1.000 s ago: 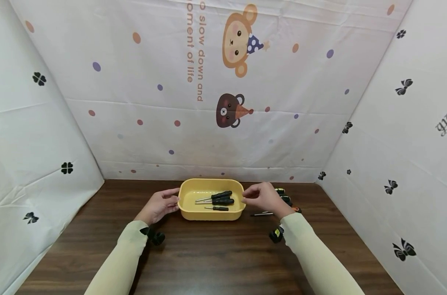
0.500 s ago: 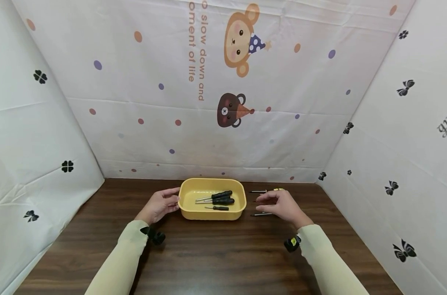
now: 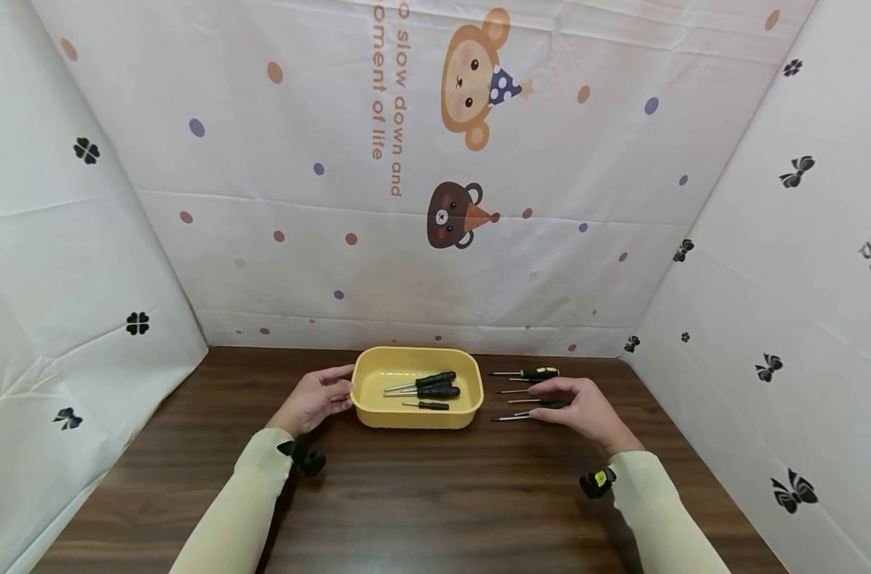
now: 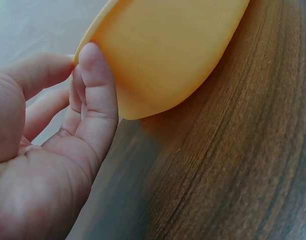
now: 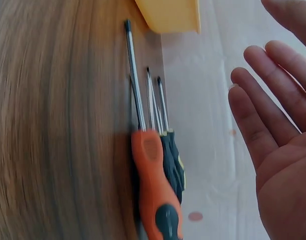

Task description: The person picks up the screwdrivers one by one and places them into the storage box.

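A yellow plastic bin (image 3: 417, 418) stands on the table with black-handled screwdrivers (image 3: 435, 391) lying in it, one of them small (image 3: 431, 406). My left hand (image 3: 319, 401) rests its fingertips on the bin's left end; in the left wrist view the fingers (image 4: 95, 67) touch the rim and outer wall. My right hand (image 3: 579, 410) hovers over the handles of several screwdrivers right of the bin. Its fingers (image 5: 250, 120) are loosely extended and hold nothing. In the right wrist view an orange-handled screwdriver (image 5: 151, 170) lies nearest; the hand hides its handle in the head view.
A black screwdriver with yellow marks (image 3: 541, 373) lies farthest back in the right-hand row, shaft towards the bin. Patterned white cloth (image 3: 392, 271) hangs behind the brown wooden table (image 3: 435, 494) and on both sides.
My right hand has moved right, from the bin's right end to above the loose screwdrivers, uncovering the back ones. The left hand stays against the bin, whose contents look unchanged.
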### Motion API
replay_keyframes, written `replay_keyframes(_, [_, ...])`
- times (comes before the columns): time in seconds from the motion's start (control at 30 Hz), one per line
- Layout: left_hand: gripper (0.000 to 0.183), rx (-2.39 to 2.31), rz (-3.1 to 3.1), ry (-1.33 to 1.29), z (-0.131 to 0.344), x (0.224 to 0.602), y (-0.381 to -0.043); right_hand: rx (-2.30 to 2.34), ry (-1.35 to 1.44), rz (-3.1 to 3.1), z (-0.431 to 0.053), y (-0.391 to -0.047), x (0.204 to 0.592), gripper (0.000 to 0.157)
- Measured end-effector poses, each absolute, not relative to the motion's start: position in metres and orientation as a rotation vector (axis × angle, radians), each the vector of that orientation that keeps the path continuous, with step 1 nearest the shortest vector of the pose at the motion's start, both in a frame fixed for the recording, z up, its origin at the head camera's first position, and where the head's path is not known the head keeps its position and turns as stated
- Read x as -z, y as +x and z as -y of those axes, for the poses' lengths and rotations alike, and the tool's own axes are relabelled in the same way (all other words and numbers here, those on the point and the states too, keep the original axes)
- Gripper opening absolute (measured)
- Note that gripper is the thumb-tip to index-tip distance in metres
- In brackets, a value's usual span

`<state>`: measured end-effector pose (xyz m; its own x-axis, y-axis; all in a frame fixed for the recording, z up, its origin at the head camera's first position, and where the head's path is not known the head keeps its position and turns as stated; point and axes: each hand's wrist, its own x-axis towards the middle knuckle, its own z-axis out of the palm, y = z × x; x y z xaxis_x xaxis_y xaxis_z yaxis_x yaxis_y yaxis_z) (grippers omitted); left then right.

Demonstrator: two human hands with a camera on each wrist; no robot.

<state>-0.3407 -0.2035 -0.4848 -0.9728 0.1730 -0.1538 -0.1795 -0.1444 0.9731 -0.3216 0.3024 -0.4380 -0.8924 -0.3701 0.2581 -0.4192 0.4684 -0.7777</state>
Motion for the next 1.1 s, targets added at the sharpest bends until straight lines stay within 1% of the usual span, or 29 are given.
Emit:
replay_keyframes(0.13, [0.057,-2.213,-1.902,-0.034,0.202,0.485,-0.341,-1.483,0.678,2.636,-0.318,-0.322,0.44,0.04])
replay_keyframes(0.4, [0.054,-2.231,-1.9,-0.048,0.199,0.484,-0.344,-1.349,0.59,2.687,-0.345,-0.321,0.449,0.048])
replay_keyframes(0.6, [0.057,-2.217,-1.881,-0.001,0.201,0.485,-0.342,-1.381,0.528,2.696,-0.36,-0.324,0.46,0.049])
replay_keyframes(0.9, [0.056,-2.224,-1.881,-0.033,0.2,0.485,-0.342,-1.403,0.466,2.698,-0.376,-0.329,0.472,0.049])
replay_keyframes(1.1, [0.057,-2.221,-1.887,-0.042,0.202,0.487,-0.342,-1.258,0.361,2.757,-0.382,-0.332,0.475,0.047])
